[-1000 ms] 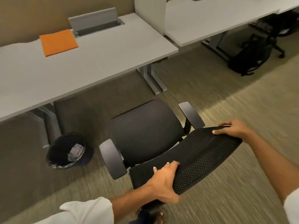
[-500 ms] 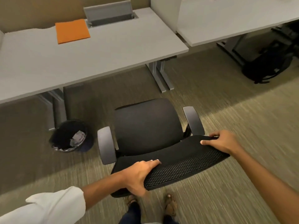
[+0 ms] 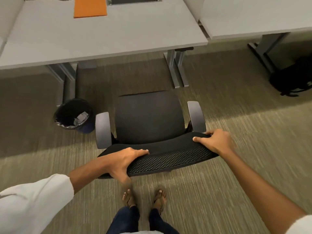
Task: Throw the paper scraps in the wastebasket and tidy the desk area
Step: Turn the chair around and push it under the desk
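Note:
A black office chair point(image 3: 148, 119) with grey armrests faces the grey desk point(image 3: 104, 34), its seat front just short of the desk edge. My left hand point(image 3: 123, 160) grips the left end of the mesh backrest top, and my right hand point(image 3: 217, 142) grips its right end. A black wastebasket point(image 3: 74, 115) with paper scraps inside stands on the carpet left of the chair, beside the desk leg. An orange folder point(image 3: 90, 7) lies flat at the back of the desk.
Desk legs point(image 3: 177, 70) stand right of the chair's front. A second grey desk point(image 3: 253, 16) extends to the right, with a black bag point(image 3: 293, 78) on the floor under it. My feet point(image 3: 143, 198) are right behind the chair on striped carpet.
The chair has swung round from an angle to face the desk squarely and rolled closer to it, both hands staying on the backrest. The view has come nearer the desk.

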Demonstrator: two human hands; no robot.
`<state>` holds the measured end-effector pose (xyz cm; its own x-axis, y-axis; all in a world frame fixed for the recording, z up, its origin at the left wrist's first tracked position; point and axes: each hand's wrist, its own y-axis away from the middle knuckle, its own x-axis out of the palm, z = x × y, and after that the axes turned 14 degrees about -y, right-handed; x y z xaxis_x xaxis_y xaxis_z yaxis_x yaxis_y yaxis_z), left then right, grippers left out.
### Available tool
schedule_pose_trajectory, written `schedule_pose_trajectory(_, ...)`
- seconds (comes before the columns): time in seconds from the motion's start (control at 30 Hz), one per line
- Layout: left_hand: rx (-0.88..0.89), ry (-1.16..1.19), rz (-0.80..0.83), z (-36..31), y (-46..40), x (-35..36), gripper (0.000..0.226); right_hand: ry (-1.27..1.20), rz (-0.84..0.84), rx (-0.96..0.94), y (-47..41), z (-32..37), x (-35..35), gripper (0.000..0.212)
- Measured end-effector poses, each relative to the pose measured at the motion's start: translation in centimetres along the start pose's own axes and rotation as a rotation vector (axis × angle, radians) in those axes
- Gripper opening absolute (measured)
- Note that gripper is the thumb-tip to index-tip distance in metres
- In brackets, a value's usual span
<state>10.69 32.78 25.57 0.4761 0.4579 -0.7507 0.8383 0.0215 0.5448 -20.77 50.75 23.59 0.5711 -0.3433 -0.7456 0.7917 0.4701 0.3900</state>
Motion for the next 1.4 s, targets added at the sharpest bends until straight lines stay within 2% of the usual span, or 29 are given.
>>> schedule_pose_trajectory(0.23, -0.056, 0.013, -0.030, -0.4, 2.0, 0.3, 0.105, -0.053, -0.025, -0.053, 1.5, -0.2, 0.2, 0.071)
schedule_pose_trajectory(0.43, -0.052, 0.048, -0.030, 0.0, 4.4, 1.0, 0.106, -0.105, 0.025, -0.081, 3.1, 0.3, 1.3, 0.071)
schedule_pose_trajectory(0.73, -0.076, 0.053, -0.018, 1.8, 6.6, 0.9, 0.108, -0.129, 0.055, -0.028, 4.7, 2.3, 3.0, 0.064)
schedule_pose_trajectory(0.87, -0.080, 0.056, 0.001, 2.4, 6.7, 1.3, 0.109, 0.039, 0.145, -0.039, 3.8, 2.4, 3.3, 0.082)
schedule_pose_trajectory(0.97, -0.071, 0.071, 0.073, 2.9, 6.6, 1.7, 0.112, 0.154, 0.345, 0.042, 1.7, 1.9, 3.0, 0.104)
schedule_pose_trajectory(1.03, -0.071, 0.139, 0.159, 4.0, 6.2, 0.9, 0.111, 0.195, 0.429, 0.067, -0.3, 2.4, 2.4, 0.113)
schedule_pose_trajectory(1.1, -0.092, 0.288, 0.248, 6.4, 5.3, -0.7, 0.107, 0.252, 0.425, 0.054, -2.8, 3.7, 2.4, 0.115)
schedule_pose_trajectory(1.13, -0.113, 0.371, 0.256, 7.9, 4.6, -1.6, 0.102, 0.275, 0.413, 0.045, -4.0, 4.6, 2.7, 0.114)
schedule_pose_trajectory(1.2, -0.228, 0.433, 0.162, 11.4, 2.5, -2.7, 0.094, 0.311, 0.417, 0.028, -6.1, 6.5, 3.6, 0.106)
schedule_pose_trajectory(1.3, -0.450, 0.244, 0.034, 16.4, -1.8, -3.5, 0.101, 0.353, 0.407, -0.003, -8.5, 9.3, 6.0, 0.099)
schedule_pose_trajectory(1.4, -0.652, 0.247, -0.048, 20.7, -4.8, -3.3, 0.100, 0.322, 0.417, -0.044, -9.8, 12.6, 10.1, 0.099)
